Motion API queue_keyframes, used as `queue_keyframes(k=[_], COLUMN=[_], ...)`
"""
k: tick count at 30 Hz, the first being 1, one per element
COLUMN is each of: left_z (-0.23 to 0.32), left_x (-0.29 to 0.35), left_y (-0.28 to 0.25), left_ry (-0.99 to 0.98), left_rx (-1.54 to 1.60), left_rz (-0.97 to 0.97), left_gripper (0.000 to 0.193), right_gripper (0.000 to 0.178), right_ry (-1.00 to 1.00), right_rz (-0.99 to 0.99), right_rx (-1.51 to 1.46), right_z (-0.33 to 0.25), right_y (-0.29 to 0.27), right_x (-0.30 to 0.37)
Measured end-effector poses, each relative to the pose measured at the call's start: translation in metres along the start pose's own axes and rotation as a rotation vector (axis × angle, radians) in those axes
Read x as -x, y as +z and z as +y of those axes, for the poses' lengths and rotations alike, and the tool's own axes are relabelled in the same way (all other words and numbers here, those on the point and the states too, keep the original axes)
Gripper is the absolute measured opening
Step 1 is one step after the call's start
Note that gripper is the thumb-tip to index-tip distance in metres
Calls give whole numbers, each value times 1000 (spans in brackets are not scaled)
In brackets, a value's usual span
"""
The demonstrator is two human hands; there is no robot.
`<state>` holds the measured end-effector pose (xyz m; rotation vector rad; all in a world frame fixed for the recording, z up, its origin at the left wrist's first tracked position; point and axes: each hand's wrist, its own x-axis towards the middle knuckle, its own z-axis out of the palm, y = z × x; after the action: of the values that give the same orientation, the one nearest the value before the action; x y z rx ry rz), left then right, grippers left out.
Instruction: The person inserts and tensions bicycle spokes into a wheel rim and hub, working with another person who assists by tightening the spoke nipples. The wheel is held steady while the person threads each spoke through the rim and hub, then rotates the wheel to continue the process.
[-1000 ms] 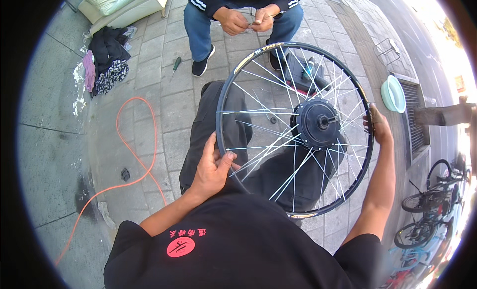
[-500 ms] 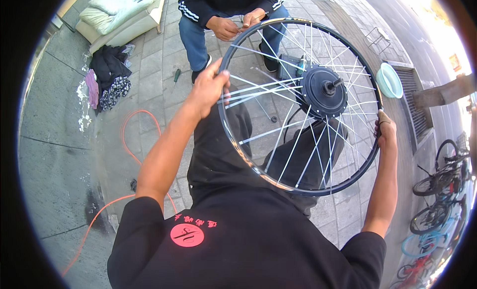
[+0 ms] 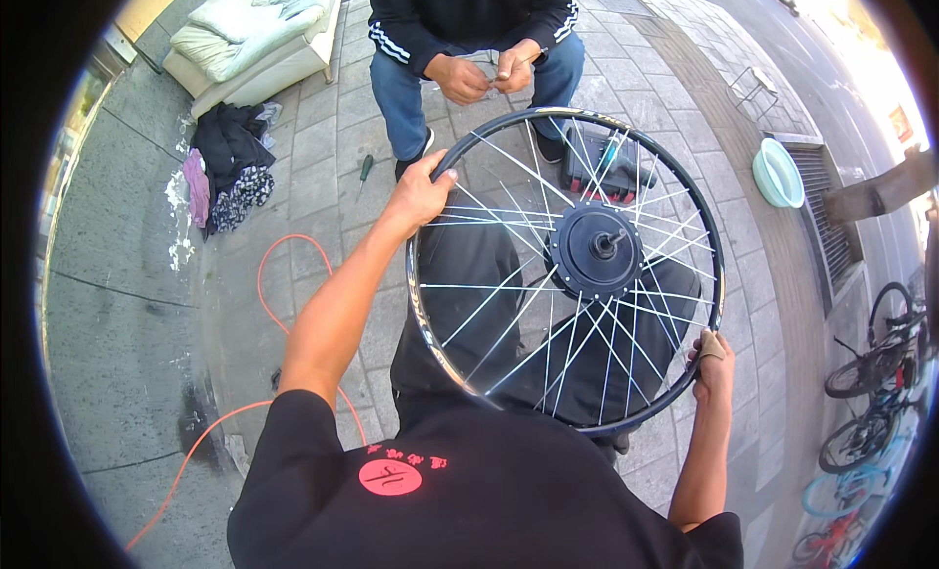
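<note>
Pavement [image 3: 333, 138]: Grey slabs spread beneath us, running past the sofa toward a roadside at the right.
Sofa [image 3: 249, 55]: Pale and cushioned, it stands at the upper left of our view.
Person opposite [image 3: 479, 21]: Wearing a black jacket with striped sleeves and blue jeans, the worker faces us, hands [image 3: 460, 80] close together at something too small for us to make out.
Wheel [image 3: 587, 266]: We hold it, face toward us, above our dark trousers [image 3: 416, 359], between ourselves and the person opposite.
Clothing heap [image 3: 227, 138]: Dark, patterned and purple fabric lies below the sofa.
Basin [image 3: 780, 173]: Pale green, it sits beside a drain grate [image 3: 818, 202].
Hub [image 3: 579, 266]: Black and round, it centres the wheel's pale spokes.
Left hand [image 3: 421, 192]: We grasp the rim at upper left, thumb on the near side.
Right hand [image 3: 717, 368]: We grip the rim at lower right.
Screwdriver [image 3: 367, 166]: Green-handled, it lies near the worker's shoe.
</note>
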<state>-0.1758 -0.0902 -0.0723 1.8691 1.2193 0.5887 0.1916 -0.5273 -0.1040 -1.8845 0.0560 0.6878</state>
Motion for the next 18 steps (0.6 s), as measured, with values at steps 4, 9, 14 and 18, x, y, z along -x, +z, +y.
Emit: queue_keyframes(k=[4, 9, 14, 18], left_z=[-13, 33, 17, 1], left_x=[0, 12, 4, 1], left_y=[2, -16, -15, -10], left_ry=[99, -48, 55, 175], left_rx=[-125, -368, -358, -333], left_rz=[94, -31, 0, 61], left_gripper=[54, 57, 57, 56], right_gripper=[36, 45, 39, 38], right_ry=[-238, -780, -856, -930], right_rz=[-63, -195, -752, -974], right_rx=[611, 689, 852, 1119], right_z=[-47, -166, -227, -217], right_y=[-6, 91, 231, 304], right_x=[-14, 9, 12, 21])
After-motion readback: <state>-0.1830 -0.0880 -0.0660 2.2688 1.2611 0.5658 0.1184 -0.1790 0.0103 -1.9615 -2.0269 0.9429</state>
